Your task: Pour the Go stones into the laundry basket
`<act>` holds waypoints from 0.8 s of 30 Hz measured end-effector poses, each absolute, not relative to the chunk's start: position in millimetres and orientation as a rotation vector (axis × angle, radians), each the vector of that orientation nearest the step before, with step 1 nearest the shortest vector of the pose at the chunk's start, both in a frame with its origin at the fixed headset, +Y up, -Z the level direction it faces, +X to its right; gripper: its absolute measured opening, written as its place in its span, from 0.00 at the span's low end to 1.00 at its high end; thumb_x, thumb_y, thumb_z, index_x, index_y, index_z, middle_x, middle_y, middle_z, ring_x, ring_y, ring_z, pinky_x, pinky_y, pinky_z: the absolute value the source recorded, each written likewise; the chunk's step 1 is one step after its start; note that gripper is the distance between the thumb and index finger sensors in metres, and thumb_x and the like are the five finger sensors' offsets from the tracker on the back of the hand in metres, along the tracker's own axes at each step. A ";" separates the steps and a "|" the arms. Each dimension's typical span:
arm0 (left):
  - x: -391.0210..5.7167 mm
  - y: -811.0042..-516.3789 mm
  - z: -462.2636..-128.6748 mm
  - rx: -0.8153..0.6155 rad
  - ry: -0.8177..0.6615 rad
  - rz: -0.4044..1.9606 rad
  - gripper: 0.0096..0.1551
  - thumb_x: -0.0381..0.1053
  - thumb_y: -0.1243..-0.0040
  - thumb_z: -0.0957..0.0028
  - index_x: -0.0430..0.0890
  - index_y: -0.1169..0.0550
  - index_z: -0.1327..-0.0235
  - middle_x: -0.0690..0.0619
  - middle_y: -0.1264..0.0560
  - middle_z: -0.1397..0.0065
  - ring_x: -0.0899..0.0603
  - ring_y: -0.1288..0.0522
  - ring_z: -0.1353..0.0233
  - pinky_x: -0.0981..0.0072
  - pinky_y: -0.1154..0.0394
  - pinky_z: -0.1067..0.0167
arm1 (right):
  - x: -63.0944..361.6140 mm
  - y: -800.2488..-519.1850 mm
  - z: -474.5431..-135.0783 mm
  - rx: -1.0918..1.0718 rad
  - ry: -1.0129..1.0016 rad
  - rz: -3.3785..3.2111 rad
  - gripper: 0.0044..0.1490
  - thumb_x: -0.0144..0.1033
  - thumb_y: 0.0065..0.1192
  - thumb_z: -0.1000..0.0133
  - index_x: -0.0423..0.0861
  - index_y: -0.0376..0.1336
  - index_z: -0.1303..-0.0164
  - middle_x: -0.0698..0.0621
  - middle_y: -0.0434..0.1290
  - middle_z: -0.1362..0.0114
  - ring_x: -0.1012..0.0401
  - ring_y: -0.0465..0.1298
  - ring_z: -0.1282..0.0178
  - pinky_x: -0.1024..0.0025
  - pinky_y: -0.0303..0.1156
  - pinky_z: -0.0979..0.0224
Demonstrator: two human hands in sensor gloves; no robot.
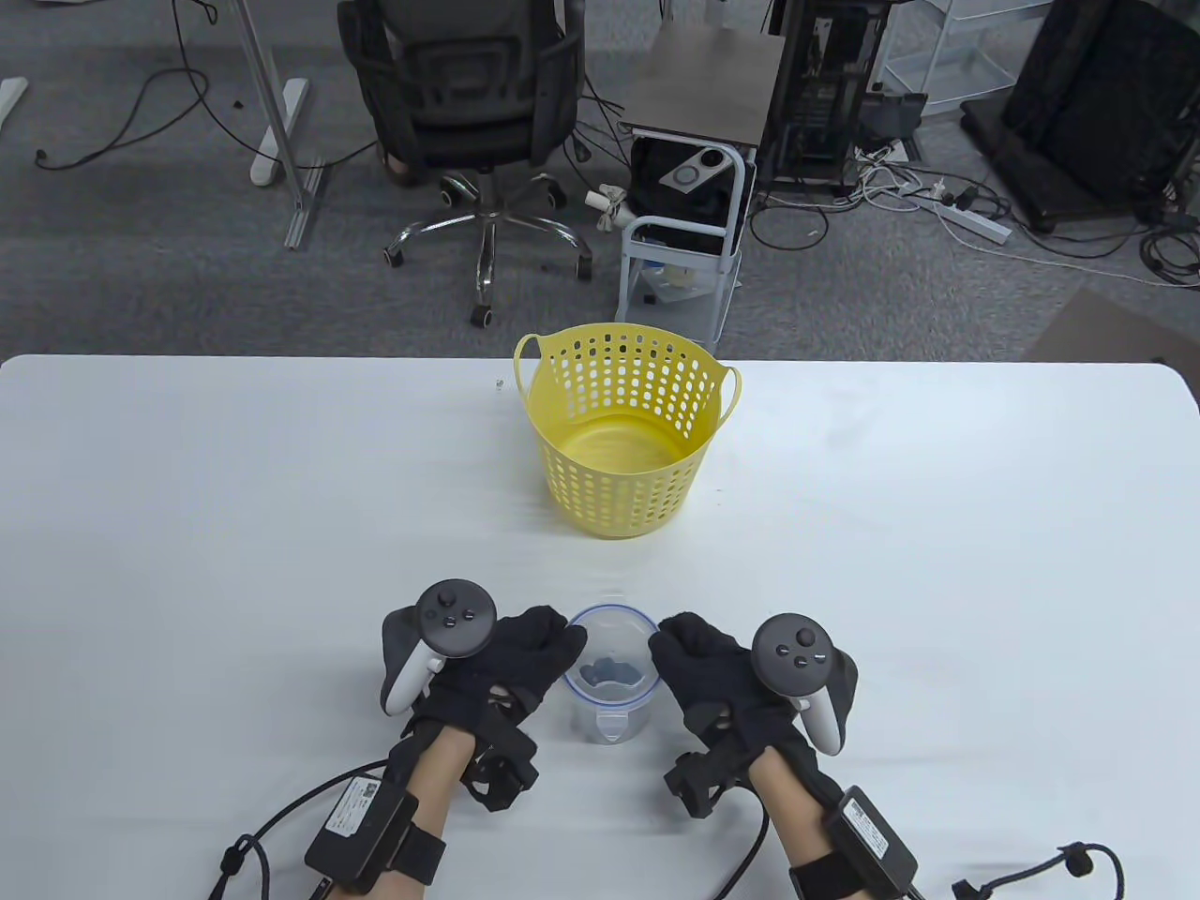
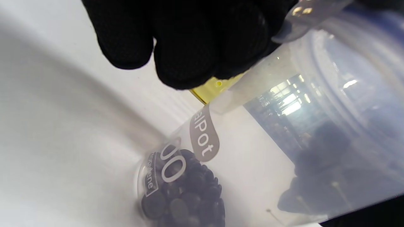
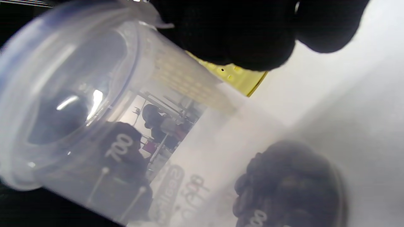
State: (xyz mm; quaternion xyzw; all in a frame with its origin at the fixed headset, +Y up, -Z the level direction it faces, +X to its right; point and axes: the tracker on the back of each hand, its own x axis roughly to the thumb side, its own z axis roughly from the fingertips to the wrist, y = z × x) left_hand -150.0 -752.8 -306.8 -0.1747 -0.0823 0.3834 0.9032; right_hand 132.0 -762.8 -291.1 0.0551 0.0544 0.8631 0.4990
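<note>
A clear plastic container (image 1: 611,694) with a translucent lid stands near the table's front edge, with dark Go stones (image 1: 614,671) in its bottom. The stones also show in the left wrist view (image 2: 186,198) and the right wrist view (image 3: 290,186). My left hand (image 1: 553,652) holds the container's upper rim from the left, fingers (image 2: 189,47) curled at the lid. My right hand (image 1: 670,647) holds the rim from the right, fingers (image 3: 246,34) at the lid's edge. The yellow perforated laundry basket (image 1: 623,441) stands upright and empty farther back at the table's middle.
A tiny object (image 1: 499,382) lies on the table left of the basket. Beyond the far table edge stand an office chair (image 1: 469,103) and a small cart (image 1: 689,187). The white table (image 1: 937,562) stretches wide on both sides.
</note>
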 end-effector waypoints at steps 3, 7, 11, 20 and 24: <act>-148.0 -743.3 -303.6 -0.238 -0.109 0.745 0.32 0.80 0.41 0.58 0.54 0.16 0.62 0.63 0.16 0.65 0.51 0.18 0.59 0.51 0.22 0.44 | 130.5 -759.2 -291.8 0.144 0.130 2.164 0.35 0.66 0.58 0.48 0.46 0.70 0.49 0.47 0.79 0.50 0.50 0.79 0.56 0.40 0.72 0.39; -147.8 -745.9 -302.3 -0.262 -0.113 0.758 0.31 0.80 0.44 0.56 0.56 0.17 0.62 0.65 0.17 0.65 0.53 0.18 0.59 0.52 0.22 0.44 | 130.5 -758.1 -292.9 0.140 0.143 2.185 0.35 0.67 0.57 0.48 0.47 0.70 0.51 0.48 0.79 0.53 0.51 0.80 0.58 0.42 0.73 0.40; -147.4 -745.9 -301.1 -0.251 -0.102 0.759 0.31 0.80 0.44 0.56 0.55 0.17 0.61 0.64 0.17 0.64 0.52 0.18 0.59 0.52 0.22 0.44 | 133.8 -753.2 -287.0 0.087 -0.022 2.228 0.28 0.66 0.64 0.49 0.49 0.73 0.64 0.55 0.80 0.64 0.55 0.82 0.64 0.46 0.77 0.44; -153.2 -746.6 -299.0 -0.207 -0.109 0.759 0.40 0.84 0.50 0.56 0.57 0.21 0.45 0.58 0.17 0.48 0.47 0.18 0.49 0.46 0.25 0.39 | 130.3 -746.6 -276.3 0.129 -0.183 2.210 0.52 0.68 0.65 0.51 0.43 0.57 0.28 0.36 0.64 0.25 0.35 0.72 0.36 0.32 0.65 0.34; -161.5 -744.1 -298.8 -0.106 -0.059 0.738 0.42 0.84 0.51 0.56 0.57 0.23 0.40 0.55 0.18 0.44 0.44 0.18 0.46 0.45 0.26 0.38 | 114.0 -730.5 -266.1 0.305 -0.281 2.280 0.60 0.72 0.68 0.54 0.45 0.51 0.23 0.35 0.53 0.18 0.31 0.61 0.25 0.29 0.60 0.30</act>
